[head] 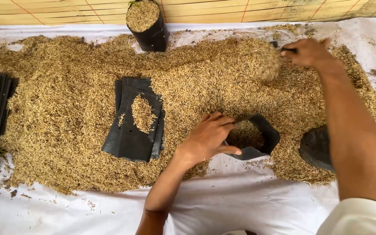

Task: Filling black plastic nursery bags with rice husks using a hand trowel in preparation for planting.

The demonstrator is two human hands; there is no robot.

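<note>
**Filling a black bag with husks**

The left hand [207, 137] grips the near rim of a small black bag [255, 138], fingers closed on the plastic and holding its mouth open. The bag lies at the front edge of the husk pile [79, 117], partly on the white sheet [223, 202], and some husks are already inside. The right hand [308, 52] is far back on the pile, closed on a dark scoop [276, 44] which is mostly buried; a mound of husks sits against it.

A stack of flat bags [133, 119] lies in the middle of the pile with husks on top. A full bag [146, 24] stands at the back. Another dark bag [316, 148] lies under the right arm.

What could go wrong, I think: the bag is soft, so if the left grip loosens, the mouth may collapse and husks will spill on the sheet. The scoop is well apart from the bag, so husks can fall on the way.
</note>
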